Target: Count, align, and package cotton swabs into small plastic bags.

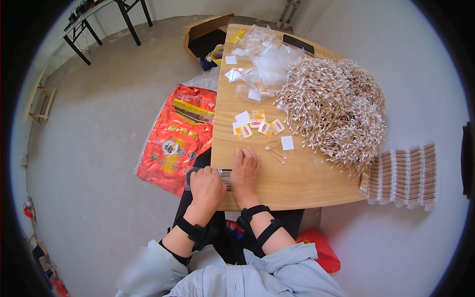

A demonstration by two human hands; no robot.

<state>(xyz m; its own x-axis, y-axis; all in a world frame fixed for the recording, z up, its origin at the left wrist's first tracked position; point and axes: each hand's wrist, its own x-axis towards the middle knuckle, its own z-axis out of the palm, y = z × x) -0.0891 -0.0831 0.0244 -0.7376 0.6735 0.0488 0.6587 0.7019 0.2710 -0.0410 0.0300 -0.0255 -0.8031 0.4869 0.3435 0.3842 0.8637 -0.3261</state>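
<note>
A small clear packet (225, 179) with a row of thin sticks, apparently cotton swabs, lies at the table's near left edge between my hands. My left hand (208, 189) is closed on its left part, and some of the plastic sticks out past the table edge. Flat on the tabletop, my right hand (246, 173) rests against the packet's right end with fingers stretched forward; its thumb is hidden. Just beyond the right hand lie a few loose cotton swabs (276, 155) and a white square card (287, 143). Yellow printed cards (257, 119) are scattered farther off.
A large heap of cotton swabs (331, 109) covers the right of the wooden table (297, 183). Packed swab bundles (403, 175) stand by the wall. Clear plastic bags (272, 62) and a phone (298, 43) lie at the far end. A red bag (173, 138) is to the left.
</note>
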